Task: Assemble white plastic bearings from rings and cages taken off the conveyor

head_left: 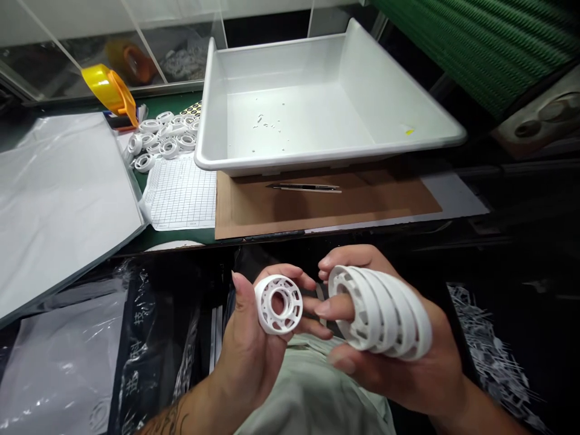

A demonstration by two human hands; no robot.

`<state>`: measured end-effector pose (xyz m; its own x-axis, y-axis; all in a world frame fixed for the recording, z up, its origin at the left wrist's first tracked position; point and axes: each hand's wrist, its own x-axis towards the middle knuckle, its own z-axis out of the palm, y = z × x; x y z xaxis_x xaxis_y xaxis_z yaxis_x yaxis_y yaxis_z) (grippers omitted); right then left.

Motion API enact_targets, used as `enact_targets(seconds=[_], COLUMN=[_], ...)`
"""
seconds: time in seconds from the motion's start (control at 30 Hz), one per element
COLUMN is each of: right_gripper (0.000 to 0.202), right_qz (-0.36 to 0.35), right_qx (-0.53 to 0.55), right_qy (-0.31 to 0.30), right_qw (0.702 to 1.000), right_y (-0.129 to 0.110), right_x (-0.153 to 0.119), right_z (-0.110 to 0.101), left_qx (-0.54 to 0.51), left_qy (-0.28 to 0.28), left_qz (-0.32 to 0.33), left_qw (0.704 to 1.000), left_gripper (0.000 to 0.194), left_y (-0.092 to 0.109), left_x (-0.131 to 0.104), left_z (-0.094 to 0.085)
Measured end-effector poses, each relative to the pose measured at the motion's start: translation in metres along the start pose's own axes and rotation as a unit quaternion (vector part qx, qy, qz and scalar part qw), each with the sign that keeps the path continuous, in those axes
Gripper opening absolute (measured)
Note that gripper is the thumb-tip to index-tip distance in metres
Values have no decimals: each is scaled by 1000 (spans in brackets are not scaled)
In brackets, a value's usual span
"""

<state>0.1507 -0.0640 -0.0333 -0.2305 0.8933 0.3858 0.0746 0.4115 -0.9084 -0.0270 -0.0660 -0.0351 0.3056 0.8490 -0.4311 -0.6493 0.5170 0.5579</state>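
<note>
My left hand (254, 338) cradles a white plastic spoked ring (260, 302) in its palm. Its thumb points up beside the ring and the fingers curl behind it. The ring's open hub faces me. In my right hand (421, 374) is a stack of several white spoked rings (394, 314), lying tilted on its side. One finger pokes out through the hub of the front ring, while the thumb supports the stack from below. The fingertips of both hands come close together in front of my lap.
Behind my hands stands a large white tray (380, 145) with small scraps inside. A pen (308, 187) lies on brown cardboard (254, 211). More white rings (170, 147) are piled left, near a yellow tape roll (102, 84) and plastic bags (67, 193). White plastic sprues (489, 344) lie at right.
</note>
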Motion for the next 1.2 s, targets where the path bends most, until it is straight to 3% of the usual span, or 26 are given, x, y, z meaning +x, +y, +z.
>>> enact_targets(seconds=[0.17, 0.37, 0.5, 0.57, 0.6, 0.67, 0.77, 0.87, 0.97, 1.07, 1.2], right_gripper=[14, 14, 16, 16, 17, 20, 18, 13, 13, 19, 38], right_qz=[-82, -70, -67, -76, -67, 0, 57, 93, 114, 102, 83], right_qx=[-128, -148, -179, -273, -347, -483, -533, -548, -561, -566, -576], right_qy=[-6, 28, 38, -30, -95, -238, -335, -375, -396, -387, -334], right_qw=[988, 986, 981, 959, 931, 842, 775, 742, 718, 721, 741], right_y=[4, 2, 11, 18, 22, 26, 29, 29, 26, 19, 14], right_x=[-1, -1, 38, 76, 96, 136, 178, 198, 202, 196, 178], right_z=[13, 1, -11, -7, -1, 16, 46, 65, 70, 61, 30], left_qx=[29, 56, 60, 63, 59, 47, 26, 11, 5, -12, -42], left_qy=[43, 58, 61, 89, 108, 145, 179, 195, 193, 179, 138], left_qz=[11, 95, 115, 123, 125, 123, 131, 150, 165, 173, 160], left_qw=[999, 992, 990, 986, 985, 981, 975, 969, 967, 969, 977], left_gripper=[70, 65, 64, 63, 62, 58, 50, 42, 38, 36, 32], left_y=[-8, -10, -5, -1, 1, 6, 13, 19, 24, 30, 43], left_x=[0, 0, 0, 0, 0, 0, 0, 2, 5, 8, 7], left_z=[-1, 6, 0, -6, -10, -17, -26, -36, -45, -52, -56])
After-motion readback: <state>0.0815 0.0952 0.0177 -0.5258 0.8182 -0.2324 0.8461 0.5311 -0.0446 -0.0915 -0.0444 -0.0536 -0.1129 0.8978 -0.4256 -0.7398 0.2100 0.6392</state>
